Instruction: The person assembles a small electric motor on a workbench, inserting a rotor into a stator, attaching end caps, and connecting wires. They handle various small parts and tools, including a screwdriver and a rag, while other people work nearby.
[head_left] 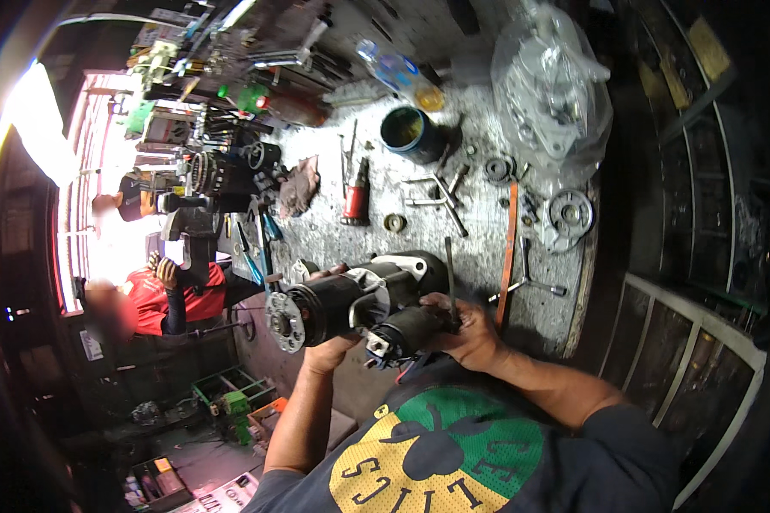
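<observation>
A starter motor (pixel 321 301) with a dark cylindrical body is held in the air at the table's near edge. A round, pierced metal plate (pixel 285 322) forms its left end, and a pale metal bracket (pixel 411 263) shows at its far right. A smaller black cylinder, the solenoid (pixel 402 332), lies along its near side. From below, my left hand (pixel 329 350) grips the motor, most of its fingers hidden behind the body. My right hand (pixel 466 332) is closed around the solenoid's right end. Beside its fingers, a thin dark rod (pixel 449 265) stands up; whether I hold it is unclear.
On the worktable (pixel 479 248) lie a red-handled tool (pixel 356 198), a T-shaped metal tool (pixel 439 198), an orange strip (pixel 508 248), a three-armed wrench (pixel 529 274), a dark tub (pixel 408 132), a rag (pixel 299 185) and a bagged part (pixel 552 90). A person in red (pixel 180 299) is at left.
</observation>
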`<state>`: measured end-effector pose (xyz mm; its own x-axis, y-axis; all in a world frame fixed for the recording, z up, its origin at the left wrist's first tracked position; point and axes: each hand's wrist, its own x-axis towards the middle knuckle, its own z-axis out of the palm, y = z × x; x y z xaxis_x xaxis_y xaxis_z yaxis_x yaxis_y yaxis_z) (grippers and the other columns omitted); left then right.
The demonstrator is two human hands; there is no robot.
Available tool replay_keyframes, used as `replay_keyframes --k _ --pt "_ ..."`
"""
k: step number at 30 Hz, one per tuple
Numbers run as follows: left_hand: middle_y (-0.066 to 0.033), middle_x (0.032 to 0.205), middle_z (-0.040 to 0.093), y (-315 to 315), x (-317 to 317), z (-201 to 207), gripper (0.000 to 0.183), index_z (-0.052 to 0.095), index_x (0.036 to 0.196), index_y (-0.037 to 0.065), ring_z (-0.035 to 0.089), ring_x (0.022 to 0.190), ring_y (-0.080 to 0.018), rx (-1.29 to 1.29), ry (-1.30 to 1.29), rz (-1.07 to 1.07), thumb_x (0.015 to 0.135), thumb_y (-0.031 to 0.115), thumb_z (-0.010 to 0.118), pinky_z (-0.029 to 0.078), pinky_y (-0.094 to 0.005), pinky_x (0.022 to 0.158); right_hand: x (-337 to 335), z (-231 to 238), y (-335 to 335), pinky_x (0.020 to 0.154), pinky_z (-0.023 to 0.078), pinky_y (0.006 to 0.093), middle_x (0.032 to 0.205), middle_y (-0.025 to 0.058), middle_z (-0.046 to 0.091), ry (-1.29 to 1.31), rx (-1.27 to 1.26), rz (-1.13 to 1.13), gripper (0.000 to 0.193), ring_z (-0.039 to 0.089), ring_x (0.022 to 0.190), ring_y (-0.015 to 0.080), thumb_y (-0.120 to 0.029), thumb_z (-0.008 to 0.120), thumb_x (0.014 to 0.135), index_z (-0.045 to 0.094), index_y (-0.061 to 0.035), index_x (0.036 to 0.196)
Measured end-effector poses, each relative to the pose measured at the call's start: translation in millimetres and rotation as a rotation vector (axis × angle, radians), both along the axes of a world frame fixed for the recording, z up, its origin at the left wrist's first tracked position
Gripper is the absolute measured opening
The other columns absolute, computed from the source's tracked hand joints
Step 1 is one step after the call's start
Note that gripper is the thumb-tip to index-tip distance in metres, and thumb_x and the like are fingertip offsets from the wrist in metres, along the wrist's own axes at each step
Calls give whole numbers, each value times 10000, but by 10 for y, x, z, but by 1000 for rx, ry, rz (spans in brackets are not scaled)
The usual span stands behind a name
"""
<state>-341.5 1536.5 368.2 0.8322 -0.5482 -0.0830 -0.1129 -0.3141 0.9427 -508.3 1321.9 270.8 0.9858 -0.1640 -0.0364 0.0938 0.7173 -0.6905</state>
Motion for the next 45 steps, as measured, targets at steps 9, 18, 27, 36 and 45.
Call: replay_keyframes --k 9,18,27,36,45 --pt "-160 1324 740 -289 -728 -122 655 669 1382 -2 694 1253 -239 -47 -135 250 788 98 925 555 -380 1055 442 160 -497 607 517 256 1021 37 744 149 -282 -60 486 635 706 75 32 648 1036 607 -29 1516" --pt "-212 1578 530 3 -944 -450 995 328 1628 -40 581 1413 -305 -51 -176 96 849 105 930 499 -458 1185 1343 419 -655 615 494 347 802 26 707 437 -730 -134 312 592 671 128 -268 699 1103 776 -45 1307" --pt "-165 1370 716 407 -330 46 740 513 1577 20 692 1281 -254 -350 -152 4 914 49 841 538 -408 1134 49 275 -485 584 471 282 1012 46 730 581 -501 -548 365 556 628 83 -292 706 1101 706 -24 1348" --pt "-84 1158 762 366 203 711 577 589 1510 -40 706 1109 -152 -566 322 -379 992 50 827 572 -304 994 -509 297 776 508 484 284 971 50 715 745 -400 -804 332 561 557 106 -224 714 1086 700 -41 1363" --pt "-76 1060 772 228 195 799 165 661 1129 86 755 895 -180 -720 1050 -312 1062 197 763 643 -325 777 -478 412 1306 502 488 289 951 82 704 690 -402 -761 350 554 558 107 -176 701 1085 653 22 1370"
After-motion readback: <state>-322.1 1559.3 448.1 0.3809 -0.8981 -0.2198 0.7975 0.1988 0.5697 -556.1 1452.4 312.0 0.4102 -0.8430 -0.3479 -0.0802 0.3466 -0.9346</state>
